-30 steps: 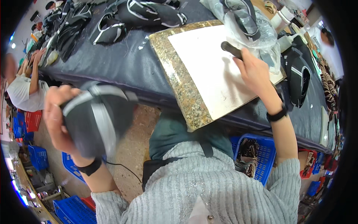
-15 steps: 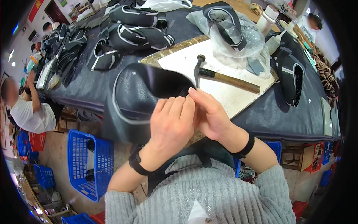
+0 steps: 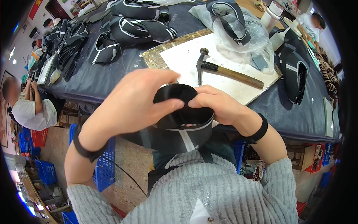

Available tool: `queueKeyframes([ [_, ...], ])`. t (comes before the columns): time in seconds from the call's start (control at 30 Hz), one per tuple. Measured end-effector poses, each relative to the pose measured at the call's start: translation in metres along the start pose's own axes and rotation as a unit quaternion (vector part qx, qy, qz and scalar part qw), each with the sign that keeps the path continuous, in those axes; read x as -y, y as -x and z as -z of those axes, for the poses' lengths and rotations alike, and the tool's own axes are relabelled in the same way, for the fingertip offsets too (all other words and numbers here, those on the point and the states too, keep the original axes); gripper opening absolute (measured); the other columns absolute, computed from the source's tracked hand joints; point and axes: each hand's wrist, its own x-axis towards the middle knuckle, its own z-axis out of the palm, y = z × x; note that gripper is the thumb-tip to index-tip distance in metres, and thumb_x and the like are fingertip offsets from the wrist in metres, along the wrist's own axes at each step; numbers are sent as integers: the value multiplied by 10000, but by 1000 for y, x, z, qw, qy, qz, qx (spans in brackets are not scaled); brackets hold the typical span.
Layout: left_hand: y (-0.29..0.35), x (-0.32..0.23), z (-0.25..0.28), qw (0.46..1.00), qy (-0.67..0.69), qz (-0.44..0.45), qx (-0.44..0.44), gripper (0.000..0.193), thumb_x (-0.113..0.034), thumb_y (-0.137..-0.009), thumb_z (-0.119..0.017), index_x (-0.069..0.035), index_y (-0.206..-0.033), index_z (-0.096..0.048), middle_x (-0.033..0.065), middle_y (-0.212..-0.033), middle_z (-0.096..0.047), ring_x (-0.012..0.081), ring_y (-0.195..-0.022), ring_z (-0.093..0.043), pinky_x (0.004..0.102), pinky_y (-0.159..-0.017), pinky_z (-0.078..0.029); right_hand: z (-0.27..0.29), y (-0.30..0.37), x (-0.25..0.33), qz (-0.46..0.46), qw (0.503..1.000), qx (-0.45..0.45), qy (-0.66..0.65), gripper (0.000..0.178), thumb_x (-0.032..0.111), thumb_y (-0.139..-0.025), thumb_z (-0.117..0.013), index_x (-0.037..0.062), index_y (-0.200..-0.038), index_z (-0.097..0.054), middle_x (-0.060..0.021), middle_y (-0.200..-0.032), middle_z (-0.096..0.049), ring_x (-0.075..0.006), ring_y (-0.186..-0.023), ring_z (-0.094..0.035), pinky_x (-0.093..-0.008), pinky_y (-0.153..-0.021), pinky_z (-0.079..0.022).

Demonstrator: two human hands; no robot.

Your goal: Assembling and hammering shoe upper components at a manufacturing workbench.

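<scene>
Dark table (image 3: 313, 117), across far side of scene, w/ stone slab (image 3: 153, 56) at its near edge, white sheet (image 3: 179, 59) on top. Black cuff-shaped piece (image 3: 166, 141): held over the lap, at slab's near side, its round opening facing up; prob. light, soft & flexible, not fragile; smooth face may slip a bit. Best hold, by judgement: rim, thumb inside vs. fingers outside, one hand per side, w/o squeezing the opening flat. Hammer (image 3: 231, 74): lies on sheet, far & right of piece, untouched. L hand (image 3: 136, 100): at left of opening, blurred; thumb across it, index well apart; can't tell whether it grips. R hand (image 3: 220, 102): closed in a pinch on right rim, thumb inside, fingers partly hidden. Pale strip (image 3: 187, 141): runs down near wall, a handy ref. for orientation.
</scene>
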Motion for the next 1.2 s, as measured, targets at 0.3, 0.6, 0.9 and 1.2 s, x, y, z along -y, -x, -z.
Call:
queueKeyframes([
  [0.3,-4,24,-34,908,355,202,96,159,-108,-881,-611,33,-817,-648,-34,-702,-595,22,-654,-494,212,-578,-400,15,7,1,52,996,28,62,354,-13,-799,-565,-112,-1139,-565,-114,-973,-672,-134,-851,-636,-235,-758,-499],
  [0.6,0,29,-40,868,433,230,84,192,-140,-890,-603,24,-813,-664,-46,-650,-562,9,-571,-446,200,-495,-337,14,7,5,66,995,-5,72,231,27,-856,-597,-75,-1061,-623,-95,-928,-690,-107,-808,-658,-224,-742,-522],
  [0.9,1,27,-43,844,483,218,85,177,-136,-905,-595,12,-838,-665,-59,-686,-567,-3,-612,-445,182,-526,-336,12,10,2,105,986,-65,111,167,82,-879,-576,-22,-959,-678,1,-760,-647,-33,-607,-536,-180,-509,-381],
  [1.2,-2,16,-55,904,418,93,25,125,-80,-885,-611,36,-843,-627,-43,-703,-587,18,-660,-483,207,-578,-399,8,18,3,127,978,-62,152,206,136,-914,-537,-10,-911,-681,30,-703,-606,-27,-628,-516,-206,-545,-393],
])
